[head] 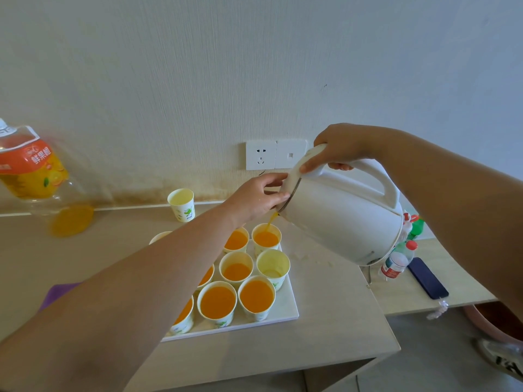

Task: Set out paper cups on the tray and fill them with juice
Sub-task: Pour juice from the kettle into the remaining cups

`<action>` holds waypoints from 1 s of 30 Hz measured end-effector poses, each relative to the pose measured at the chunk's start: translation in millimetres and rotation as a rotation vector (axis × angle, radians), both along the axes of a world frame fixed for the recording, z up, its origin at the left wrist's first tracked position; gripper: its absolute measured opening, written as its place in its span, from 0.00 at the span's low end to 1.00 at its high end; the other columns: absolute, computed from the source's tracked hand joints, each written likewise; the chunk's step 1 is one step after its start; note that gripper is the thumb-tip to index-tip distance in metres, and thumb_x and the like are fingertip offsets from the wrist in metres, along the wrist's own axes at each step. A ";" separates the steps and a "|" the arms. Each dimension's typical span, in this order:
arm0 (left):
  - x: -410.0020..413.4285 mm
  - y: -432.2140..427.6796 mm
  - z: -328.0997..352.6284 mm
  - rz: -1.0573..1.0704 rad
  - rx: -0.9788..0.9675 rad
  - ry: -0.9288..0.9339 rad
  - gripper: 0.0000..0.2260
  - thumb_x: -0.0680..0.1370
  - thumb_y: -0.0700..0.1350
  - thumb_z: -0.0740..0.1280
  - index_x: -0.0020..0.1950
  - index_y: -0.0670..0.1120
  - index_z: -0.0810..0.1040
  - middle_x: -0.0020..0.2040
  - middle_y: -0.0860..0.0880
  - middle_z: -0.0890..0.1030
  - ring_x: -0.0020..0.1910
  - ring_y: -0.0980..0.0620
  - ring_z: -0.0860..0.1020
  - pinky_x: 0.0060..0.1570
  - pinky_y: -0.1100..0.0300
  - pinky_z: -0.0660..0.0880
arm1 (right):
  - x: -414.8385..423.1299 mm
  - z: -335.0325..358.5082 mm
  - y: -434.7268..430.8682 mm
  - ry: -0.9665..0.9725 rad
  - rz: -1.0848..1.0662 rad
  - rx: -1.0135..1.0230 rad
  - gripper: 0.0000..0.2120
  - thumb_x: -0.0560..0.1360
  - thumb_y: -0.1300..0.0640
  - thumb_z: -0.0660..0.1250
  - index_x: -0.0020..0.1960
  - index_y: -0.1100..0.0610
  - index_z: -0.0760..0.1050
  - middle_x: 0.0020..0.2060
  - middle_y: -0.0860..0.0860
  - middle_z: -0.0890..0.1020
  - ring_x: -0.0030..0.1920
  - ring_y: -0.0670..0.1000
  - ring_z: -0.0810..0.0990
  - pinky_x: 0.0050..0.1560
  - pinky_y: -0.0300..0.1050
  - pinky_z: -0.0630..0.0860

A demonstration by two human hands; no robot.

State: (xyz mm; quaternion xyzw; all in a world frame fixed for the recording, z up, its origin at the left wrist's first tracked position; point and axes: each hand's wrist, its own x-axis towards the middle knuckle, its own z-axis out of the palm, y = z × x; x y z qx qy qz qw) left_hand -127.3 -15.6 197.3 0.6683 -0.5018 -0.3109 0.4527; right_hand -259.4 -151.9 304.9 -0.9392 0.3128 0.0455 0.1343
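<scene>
A white tray (pixel 285 308) on the table carries several paper cups, most holding orange juice. My right hand (pixel 339 147) grips the handle of a white kettle (pixel 342 213), tilted to the left over the tray. A thin stream of juice runs from its spout into the back right cup (pixel 266 238). My left hand (pixel 256 196) holds the kettle's lid at the rim, thumb and fingers curled on it. One cup (pixel 273 264) on the tray's right side holds almost no juice. My left forearm hides the tray's left cups.
A lone paper cup (pixel 181 203) stands behind the tray by the wall. A large juice bottle (pixel 31 168) and its orange cap (pixel 72 220) lie at the left. Small bottles (pixel 396 263) and a dark phone (pixel 427 278) sit on the lower table at right. A wall socket (pixel 261 155) is behind.
</scene>
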 end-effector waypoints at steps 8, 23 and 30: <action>0.7 1.1 1.3 -0.002 -0.010 -0.012 0.19 0.78 0.44 0.67 0.68 0.52 0.73 0.62 0.56 0.77 0.60 0.57 0.75 0.54 0.67 0.73 | 1.2 1.0 2.1 0.006 -0.010 -0.011 0.22 0.70 0.39 0.70 0.41 0.59 0.74 0.27 0.52 0.78 0.27 0.50 0.74 0.35 0.42 0.69; 0.9 2.3 -0.5 0.004 0.007 -0.019 0.20 0.77 0.44 0.68 0.69 0.51 0.72 0.64 0.53 0.77 0.62 0.55 0.75 0.64 0.55 0.72 | 0.6 -1.9 4.4 -0.006 -0.021 0.007 0.21 0.70 0.40 0.69 0.41 0.59 0.75 0.26 0.51 0.77 0.26 0.49 0.73 0.33 0.41 0.68; 0.3 4.0 -3.8 0.008 0.023 -0.056 0.20 0.78 0.45 0.67 0.69 0.51 0.72 0.65 0.53 0.76 0.62 0.55 0.75 0.63 0.59 0.72 | -2.1 -10.2 1.4 -0.038 -0.029 0.035 0.20 0.70 0.40 0.70 0.39 0.58 0.74 0.25 0.50 0.77 0.25 0.49 0.73 0.34 0.41 0.70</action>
